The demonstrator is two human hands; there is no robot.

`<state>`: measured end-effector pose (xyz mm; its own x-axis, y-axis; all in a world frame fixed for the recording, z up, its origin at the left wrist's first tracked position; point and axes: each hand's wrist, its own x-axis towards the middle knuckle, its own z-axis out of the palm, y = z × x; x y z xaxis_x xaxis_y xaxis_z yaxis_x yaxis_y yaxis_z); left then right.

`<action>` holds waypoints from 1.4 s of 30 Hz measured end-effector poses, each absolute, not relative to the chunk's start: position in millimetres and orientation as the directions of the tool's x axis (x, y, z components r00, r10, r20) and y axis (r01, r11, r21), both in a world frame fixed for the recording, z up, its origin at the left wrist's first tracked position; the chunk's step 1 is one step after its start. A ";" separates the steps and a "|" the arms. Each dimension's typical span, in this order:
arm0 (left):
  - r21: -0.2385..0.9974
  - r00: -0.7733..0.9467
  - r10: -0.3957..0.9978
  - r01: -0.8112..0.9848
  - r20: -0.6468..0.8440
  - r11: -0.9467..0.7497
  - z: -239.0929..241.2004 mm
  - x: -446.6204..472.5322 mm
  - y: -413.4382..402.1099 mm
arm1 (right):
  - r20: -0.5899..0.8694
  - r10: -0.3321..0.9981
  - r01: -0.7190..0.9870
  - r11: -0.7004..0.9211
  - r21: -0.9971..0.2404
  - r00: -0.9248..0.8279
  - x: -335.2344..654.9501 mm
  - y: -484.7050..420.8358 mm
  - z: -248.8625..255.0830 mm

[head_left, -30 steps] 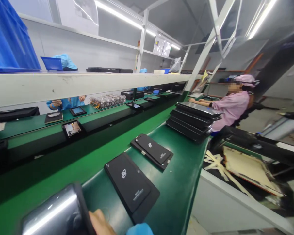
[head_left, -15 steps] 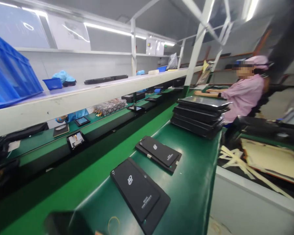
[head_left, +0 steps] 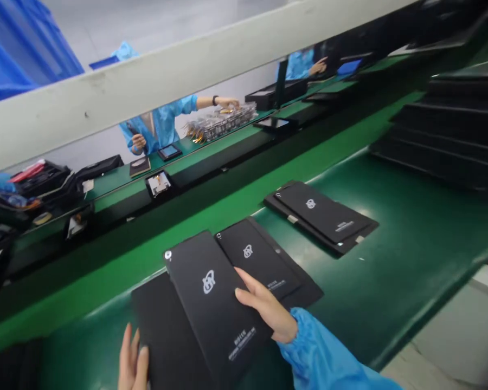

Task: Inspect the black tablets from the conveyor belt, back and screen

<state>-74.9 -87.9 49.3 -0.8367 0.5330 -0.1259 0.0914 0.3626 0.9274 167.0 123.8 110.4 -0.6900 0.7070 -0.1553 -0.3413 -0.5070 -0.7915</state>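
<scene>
The black tablet is in your right hand, which is closed on its right long edge. Your thumb is on top, pressing the back, and you can see a white logo there and a small round mark in the far left corner. The tablet lies to the left of that hand and leans over part of a flat black pad. Your left hand is at the pad's left edge, with its fingers up; I cannot tell if it is gripping the pad. Just beyond your right hand, a second tablet lies on its own dark pad, partly hidden by the one you hold. Farther off to the right, a third tablet lies on another pad. All of these are at the green table. A tall pile of black trays sits at its far right. Across from you, a person in blue sleeves reaches to a bunch of small clear parts, under a long white shelf.
</scene>
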 end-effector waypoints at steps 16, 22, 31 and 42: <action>0.956 -0.689 0.724 -0.236 -0.037 -0.175 189.4 -50.2 22.9 | -0.121 0.799 -0.090 -0.213 -0.973 -0.589 110.8 103.7 135.4; 0.891 -0.777 0.620 -0.201 0.108 -0.408 211.3 -50.4 37.7 | 0.192 0.712 -0.114 0.157 -0.981 -0.676 95.4 122.7 195.1; 0.901 -0.747 0.657 -0.208 0.104 -0.379 212.5 -49.8 23.9 | 0.298 0.689 -0.178 0.243 -0.954 -0.661 83.0 121.7 197.3; 0.871 -0.764 0.645 -0.316 0.000 -0.375 216.7 -44.8 28.6 | 0.177 0.709 -0.109 0.141 -0.984 -0.683 84.4 122.5 204.3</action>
<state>-44.8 28.6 216.7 -0.7645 0.6447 -0.0003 -0.3165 -0.3749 0.8714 84.4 122.5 204.3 -0.6827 0.7090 0.1766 -0.1086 0.1405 -0.9841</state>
